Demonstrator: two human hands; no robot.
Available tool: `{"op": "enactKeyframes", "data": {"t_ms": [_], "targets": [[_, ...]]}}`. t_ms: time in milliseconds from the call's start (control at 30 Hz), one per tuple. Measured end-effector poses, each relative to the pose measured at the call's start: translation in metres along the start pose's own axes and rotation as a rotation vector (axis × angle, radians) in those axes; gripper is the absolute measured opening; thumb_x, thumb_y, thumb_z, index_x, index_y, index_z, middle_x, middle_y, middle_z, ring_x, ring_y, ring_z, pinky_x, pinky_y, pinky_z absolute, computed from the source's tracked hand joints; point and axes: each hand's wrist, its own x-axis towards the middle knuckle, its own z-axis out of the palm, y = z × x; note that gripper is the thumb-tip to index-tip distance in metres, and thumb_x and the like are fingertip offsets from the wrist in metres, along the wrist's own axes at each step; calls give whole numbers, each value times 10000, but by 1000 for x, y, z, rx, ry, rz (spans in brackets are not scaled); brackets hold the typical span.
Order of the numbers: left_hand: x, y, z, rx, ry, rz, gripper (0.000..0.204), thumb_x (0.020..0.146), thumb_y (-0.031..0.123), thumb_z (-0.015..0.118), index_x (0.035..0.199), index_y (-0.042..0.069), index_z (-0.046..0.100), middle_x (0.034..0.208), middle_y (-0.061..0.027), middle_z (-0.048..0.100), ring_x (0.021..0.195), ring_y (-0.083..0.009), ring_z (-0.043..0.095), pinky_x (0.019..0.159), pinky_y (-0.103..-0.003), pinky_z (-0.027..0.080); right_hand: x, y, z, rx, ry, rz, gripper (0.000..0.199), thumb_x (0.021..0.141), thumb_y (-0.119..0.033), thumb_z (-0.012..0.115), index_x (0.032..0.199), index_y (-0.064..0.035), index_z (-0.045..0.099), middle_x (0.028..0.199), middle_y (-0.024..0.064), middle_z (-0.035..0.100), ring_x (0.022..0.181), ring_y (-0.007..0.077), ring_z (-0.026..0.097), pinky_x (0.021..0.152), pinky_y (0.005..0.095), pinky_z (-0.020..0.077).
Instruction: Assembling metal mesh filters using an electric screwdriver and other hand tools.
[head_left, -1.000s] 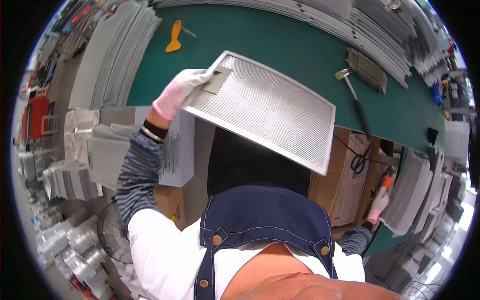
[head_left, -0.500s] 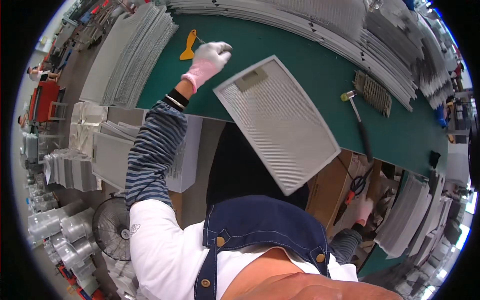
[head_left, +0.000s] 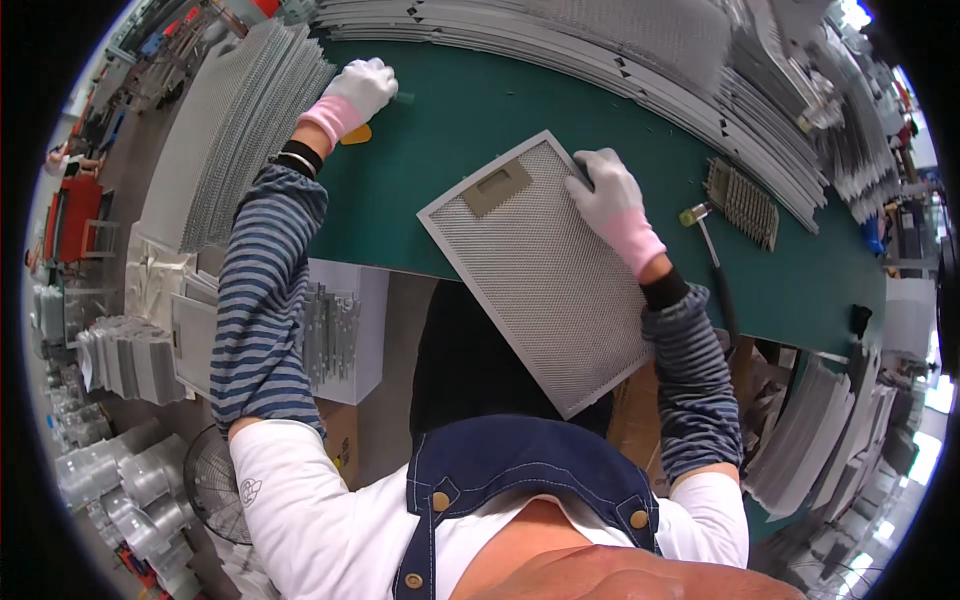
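Observation:
A framed metal mesh filter panel (head_left: 545,280) lies tilted across the table's near edge, its lower corner reaching over my lap. A rectangular recessed handle (head_left: 497,187) sits by its far left corner. My right hand (head_left: 605,190), in a white and pink glove, closes on the panel's far right edge; a dark patch shows by the fingertips. Over at the far left, my gloved left hand (head_left: 362,90) is closed above a yellow scraper (head_left: 356,134), mostly covered. A greenish translucent end (head_left: 404,98) pokes out beside those fingers; the rest of it is hidden.
Stacked mesh panels line the table's left side (head_left: 235,130) and far side (head_left: 520,40). A hammer (head_left: 712,250) and a stack of small metal pieces (head_left: 742,203) lie on the right of the green table (head_left: 420,200). A fan (head_left: 215,480) stands lower left.
My right hand came up from the lower right onto the panel's edge. My left hand shifted left over the scraper. The panel stays in nearly the same place.

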Motion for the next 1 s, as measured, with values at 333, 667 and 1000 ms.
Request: {"op": "enactKeyframes", "data": {"t_ms": [333,667,1000], "targets": [[11,72,-36,-605,-179,-363,195,929,175,528,1023,45,640,1014,-165,656,994,-343,648,864,-453,537,27,16,20,-188,21,161,245,867,-190,654,1054,-32,665,942,198,687,864,377,669,775,415,534],[64,90,-65,-670,-477,-852,597,884,620,553,988,54,710,971,-167,716,979,-344,687,801,-447,563,3,14,18,-212,99,181,280,858,-270,648,997,-28,666,951,161,627,878,363,635,754,446,522],[69,175,-128,-962,251,-581,258,911,89,524,1166,57,551,958,-203,609,786,-404,659,679,-462,568,1,26,43,-342,306,50,225,847,-231,636,999,-68,668,922,117,603,844,315,590,702,443,478]]}}
